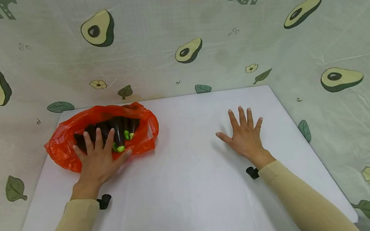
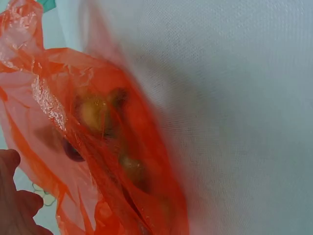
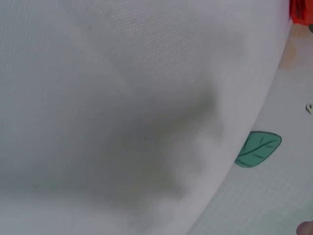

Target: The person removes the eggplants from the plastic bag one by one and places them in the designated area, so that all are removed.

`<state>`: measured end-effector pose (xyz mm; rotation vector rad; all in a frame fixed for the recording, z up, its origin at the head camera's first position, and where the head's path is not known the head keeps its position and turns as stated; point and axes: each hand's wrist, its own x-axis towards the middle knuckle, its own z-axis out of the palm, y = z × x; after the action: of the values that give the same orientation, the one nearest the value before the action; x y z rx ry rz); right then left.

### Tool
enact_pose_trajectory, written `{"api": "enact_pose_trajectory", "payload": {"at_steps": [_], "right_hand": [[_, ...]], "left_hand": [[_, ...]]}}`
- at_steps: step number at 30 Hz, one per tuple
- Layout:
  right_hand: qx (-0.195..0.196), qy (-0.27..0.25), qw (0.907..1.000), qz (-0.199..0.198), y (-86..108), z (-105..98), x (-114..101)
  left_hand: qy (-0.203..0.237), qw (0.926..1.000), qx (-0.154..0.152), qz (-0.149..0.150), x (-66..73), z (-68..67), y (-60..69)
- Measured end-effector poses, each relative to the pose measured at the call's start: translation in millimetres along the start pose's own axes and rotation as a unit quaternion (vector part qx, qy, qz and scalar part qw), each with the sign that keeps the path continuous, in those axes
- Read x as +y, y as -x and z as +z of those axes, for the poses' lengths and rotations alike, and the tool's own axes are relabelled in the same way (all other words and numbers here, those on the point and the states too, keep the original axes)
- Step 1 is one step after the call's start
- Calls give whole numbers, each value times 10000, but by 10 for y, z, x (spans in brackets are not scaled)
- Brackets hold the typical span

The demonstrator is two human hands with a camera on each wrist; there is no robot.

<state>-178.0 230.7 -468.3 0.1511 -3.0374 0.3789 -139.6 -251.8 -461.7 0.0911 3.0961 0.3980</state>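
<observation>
White table [image 1: 186,195]; red bag [image 1: 62,148] partly hides eggplants [image 1: 118,131]

Screened-Off Tabletop Nook

A pale grey-green, avocado-printed cloth sheet [image 1: 143,26] filled the top and both sides of the head view, around a flat white rectangular table [image 1: 189,194] at centre and bottom. A red plastic bag [image 1: 62,149] of dark purple eggplants [image 1: 117,131], left of centre, hinted at a kitchen; whether home or studio could not be told.
</observation>
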Motion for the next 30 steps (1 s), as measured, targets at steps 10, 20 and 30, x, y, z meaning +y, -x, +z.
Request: {"api": "enact_pose_trajectory", "payload": {"at_steps": [10,20,30], "right_hand": [[477,-710,9941,-667,-253,-55,-464],[495,-1038,9840,-1358,-618,-98,-1402],[183,-625,9782,-1974,-790,93,-2215]], "left_hand": [[220,9972,702,-142,-169,-273,3],[74,9928,950,-720,-532,-565,-141],[98,9913,916,-936,-867,-522,-266]]}}
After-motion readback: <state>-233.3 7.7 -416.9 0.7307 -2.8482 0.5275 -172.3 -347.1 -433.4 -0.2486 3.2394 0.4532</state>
